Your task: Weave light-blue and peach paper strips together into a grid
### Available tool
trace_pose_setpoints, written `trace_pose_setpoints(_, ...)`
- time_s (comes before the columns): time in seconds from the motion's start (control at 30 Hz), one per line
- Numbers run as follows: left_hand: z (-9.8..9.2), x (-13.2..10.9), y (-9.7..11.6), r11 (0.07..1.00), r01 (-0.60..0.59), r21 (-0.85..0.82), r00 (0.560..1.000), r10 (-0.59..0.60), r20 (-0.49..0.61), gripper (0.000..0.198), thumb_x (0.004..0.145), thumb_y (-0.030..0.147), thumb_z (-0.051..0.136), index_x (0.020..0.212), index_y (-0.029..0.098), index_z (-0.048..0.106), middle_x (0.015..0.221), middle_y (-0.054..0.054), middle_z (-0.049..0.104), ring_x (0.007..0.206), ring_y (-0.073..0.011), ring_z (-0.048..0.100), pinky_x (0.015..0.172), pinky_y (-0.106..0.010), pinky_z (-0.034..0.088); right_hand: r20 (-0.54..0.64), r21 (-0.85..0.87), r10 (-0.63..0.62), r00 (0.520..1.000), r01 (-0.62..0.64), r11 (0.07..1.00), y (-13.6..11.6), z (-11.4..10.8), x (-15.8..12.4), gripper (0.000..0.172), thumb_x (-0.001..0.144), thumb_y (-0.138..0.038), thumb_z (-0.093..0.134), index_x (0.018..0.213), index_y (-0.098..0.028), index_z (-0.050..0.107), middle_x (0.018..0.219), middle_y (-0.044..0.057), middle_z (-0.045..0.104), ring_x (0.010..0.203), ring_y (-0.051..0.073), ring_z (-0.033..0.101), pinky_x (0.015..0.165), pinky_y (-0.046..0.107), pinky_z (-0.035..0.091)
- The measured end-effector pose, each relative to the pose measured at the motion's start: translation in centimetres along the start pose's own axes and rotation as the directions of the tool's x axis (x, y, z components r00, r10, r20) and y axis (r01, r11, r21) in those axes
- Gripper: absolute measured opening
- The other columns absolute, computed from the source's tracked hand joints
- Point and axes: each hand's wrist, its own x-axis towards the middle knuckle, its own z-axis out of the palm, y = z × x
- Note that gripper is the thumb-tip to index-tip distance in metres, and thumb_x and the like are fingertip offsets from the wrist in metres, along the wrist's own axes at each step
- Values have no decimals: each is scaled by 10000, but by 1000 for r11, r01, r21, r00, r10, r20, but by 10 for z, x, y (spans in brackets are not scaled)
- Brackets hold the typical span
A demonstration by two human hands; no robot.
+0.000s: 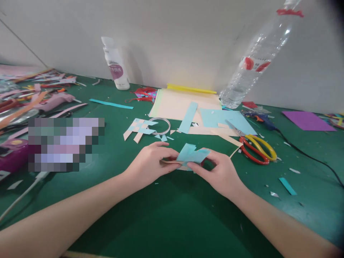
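Both hands pinch a small piece of interlaced paper strips (191,154), light blue and pale peach, just above the table. My left hand (150,161) closes on its left end, where a peach strip runs between thumb and fingers. On the right side, my right hand (219,170) presses the blue strips with its thumb. Part of the piece is hidden behind the fingers. Beyond my left hand lies a woven blue and peach paper piece (139,127), beside a roll of tape (161,125). Scissors (255,148) with red and yellow handles rest right of my right hand.
Behind are a peach paper stack (172,104), a light blue sheet (228,120) and a loose blue strip (188,117). A white bottle (116,66) and a tilted clear bottle (255,61) stand near the wall. Glue guns (57,100), a blurred-out object (64,145) and a cord (309,154) flank them.
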Motion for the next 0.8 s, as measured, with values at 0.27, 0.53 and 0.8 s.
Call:
trace_pose_setpoints(0.27, -4, 2, 4, 915, 76, -395, 974, -153, -166, 742, 681, 278, 747, 1312, 243, 359, 1085, -55, 609, 806, -161, 647, 700, -287, 564, -101, 444, 211, 972, -145, 884, 3, 1, 2, 145, 745, -321, 688, 865, -241, 701, 788, -8, 716, 658, 132, 642, 599, 252, 542)
trace_pose_setpoints(0.53, -1, 1, 8, 909, 179, -375, 979, -128, 158, 189, 750, 307, 683, 895, 184, 675, 843, -10, 705, 818, -165, 653, 750, -273, 528, -166, 462, 205, 965, -108, 880, -9, 6, -3, 105, 705, -303, 714, 753, -210, 699, 698, 8, 711, 611, 159, 661, 549, 284, 583)
trace_pose_setpoints(0.8, -6, 3, 2, 959, 226, -173, 974, -227, 20, 184, 768, 364, 643, 839, 205, 699, 797, 8, 713, 716, -151, 642, 664, -261, 504, -154, 442, 214, 965, -127, 888, 5, 1, 2, 226, 676, -323, 743, 879, -243, 684, 815, 4, 727, 736, 173, 688, 641, 289, 592)
